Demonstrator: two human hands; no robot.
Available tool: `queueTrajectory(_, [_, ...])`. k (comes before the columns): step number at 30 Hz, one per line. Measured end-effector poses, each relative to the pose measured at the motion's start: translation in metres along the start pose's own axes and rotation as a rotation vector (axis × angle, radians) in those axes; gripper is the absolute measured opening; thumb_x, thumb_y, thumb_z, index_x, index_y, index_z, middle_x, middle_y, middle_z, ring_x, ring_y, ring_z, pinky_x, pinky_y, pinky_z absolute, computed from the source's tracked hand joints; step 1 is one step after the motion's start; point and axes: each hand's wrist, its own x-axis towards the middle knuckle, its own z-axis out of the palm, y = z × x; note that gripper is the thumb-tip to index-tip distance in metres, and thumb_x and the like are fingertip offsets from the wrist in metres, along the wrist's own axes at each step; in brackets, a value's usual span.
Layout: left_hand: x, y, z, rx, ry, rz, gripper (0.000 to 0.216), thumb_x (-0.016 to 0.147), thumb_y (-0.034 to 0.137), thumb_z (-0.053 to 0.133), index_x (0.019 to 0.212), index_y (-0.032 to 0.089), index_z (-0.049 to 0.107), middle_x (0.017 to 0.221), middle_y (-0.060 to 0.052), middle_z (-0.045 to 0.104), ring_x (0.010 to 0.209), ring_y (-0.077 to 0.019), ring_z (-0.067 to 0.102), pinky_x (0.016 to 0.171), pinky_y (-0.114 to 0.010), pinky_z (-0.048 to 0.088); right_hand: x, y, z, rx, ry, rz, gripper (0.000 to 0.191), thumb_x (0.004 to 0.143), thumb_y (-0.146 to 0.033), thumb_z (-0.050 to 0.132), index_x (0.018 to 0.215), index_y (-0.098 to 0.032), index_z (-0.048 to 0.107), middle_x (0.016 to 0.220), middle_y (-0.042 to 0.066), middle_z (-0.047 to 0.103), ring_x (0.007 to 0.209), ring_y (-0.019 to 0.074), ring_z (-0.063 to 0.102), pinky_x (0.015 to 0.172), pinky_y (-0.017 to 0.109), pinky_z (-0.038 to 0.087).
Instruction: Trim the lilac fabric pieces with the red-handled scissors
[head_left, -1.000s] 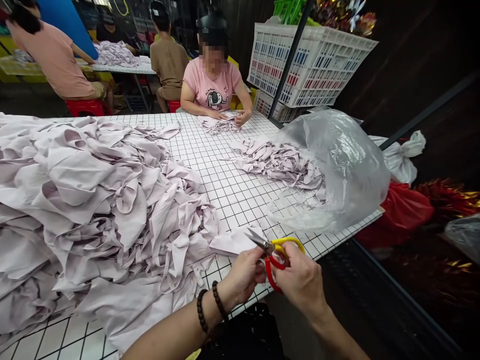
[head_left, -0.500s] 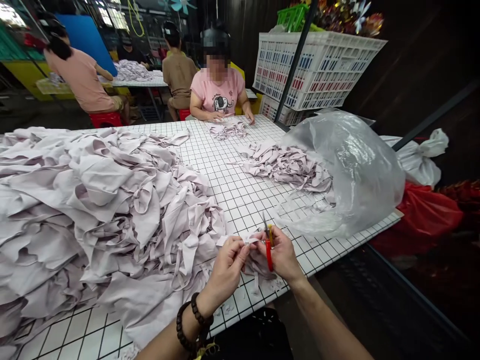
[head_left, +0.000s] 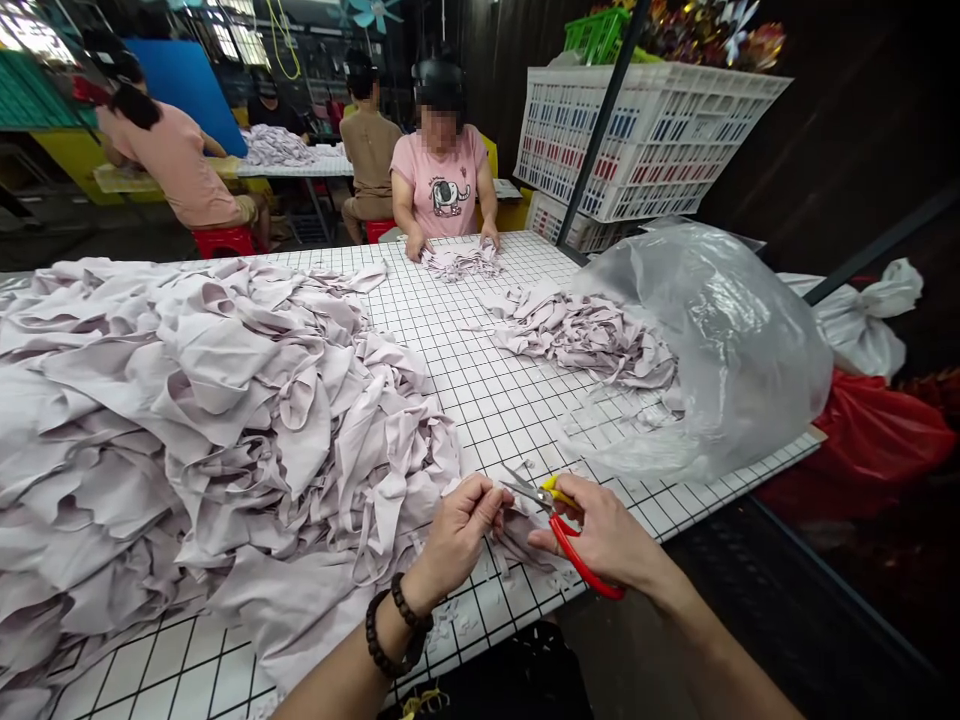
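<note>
In my right hand (head_left: 611, 535) is a pair of scissors (head_left: 581, 560) with one red and one yellow handle. Its blades stand parted and point left, toward the fingertips of my left hand (head_left: 465, 525). Those fingers are pinched on a pale lilac fabric strip (head_left: 517, 535), mostly hidden behind them. A large heap of pale lilac fabric pieces (head_left: 225, 380) spreads to the left, close beside my left hand. Tiny fabric scraps (head_left: 450, 625) lie on the table under my wrists.
The white table (head_left: 480, 390) has a black grid. A clear plastic bag (head_left: 735, 340) with a pile of cut fabric (head_left: 592, 335) at its mouth lies on the right. Across the table, a person in a pink shirt (head_left: 450, 190) handles fabric. White crates (head_left: 637, 140) stand behind.
The scissors have swung from upright to pointing left, their blades now parted near my left fingertips. My right hand has moved right, off the fabric. The person opposite has shifted their hands around their fabric.
</note>
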Motion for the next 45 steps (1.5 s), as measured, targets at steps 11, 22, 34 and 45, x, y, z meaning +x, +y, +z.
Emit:
queueTrajectory(11, [0.002, 0.000, 0.000, 0.094, -0.066, 0.068, 0.028, 0.097, 0.032, 0.043, 0.079, 0.016, 0.057, 0.074, -0.001, 0.051, 0.069, -0.0128, 0.050, 0.067, -0.026, 0.040, 0.000, -0.010, 0.007, -0.171, 0.017, -0.040, 0.030, 0.071, -0.045, 0.067, 0.074, -0.022, 0.048, 0.073, -0.002, 0.054, 0.065, 0.0141, 0.049, 0.056, 0.025, 0.035])
queueTrajectory(22, [-0.002, 0.001, -0.001, 0.035, -0.089, 0.008, 0.027, 0.096, 0.034, 0.045, 0.084, 0.015, 0.060, 0.079, -0.002, 0.053, 0.070, -0.0125, 0.051, 0.066, -0.025, 0.042, -0.002, -0.006, 0.011, -0.220, 0.044, -0.037, 0.032, 0.072, -0.047, 0.067, 0.069, -0.022, 0.047, 0.068, -0.001, 0.057, 0.059, 0.0132, 0.047, 0.053, 0.025, 0.032])
queueTrajectory(34, [-0.003, 0.001, -0.004, 0.097, -0.120, -0.039, 0.031, 0.096, 0.037, 0.039, 0.087, 0.016, 0.060, 0.079, -0.004, 0.056, 0.070, -0.0141, 0.052, 0.067, -0.027, 0.044, -0.002, 0.009, 0.016, -0.247, 0.074, -0.081, 0.040, 0.074, -0.046, 0.065, 0.058, -0.021, 0.038, 0.054, -0.004, 0.045, 0.049, 0.0105, 0.037, 0.049, 0.024, 0.025])
queueTrajectory(45, [0.027, -0.037, 0.000, 1.031, -0.106, -0.063, 0.032, 0.074, 0.012, 0.058, 0.105, 0.022, 0.058, 0.100, -0.007, 0.059, 0.091, -0.0240, 0.055, 0.080, -0.036, 0.044, -0.010, 0.055, 0.011, 0.110, 0.107, 0.239, 0.039, 0.073, -0.049, 0.064, 0.060, -0.023, 0.038, 0.054, -0.005, 0.036, 0.053, 0.0128, 0.036, 0.048, 0.024, 0.032])
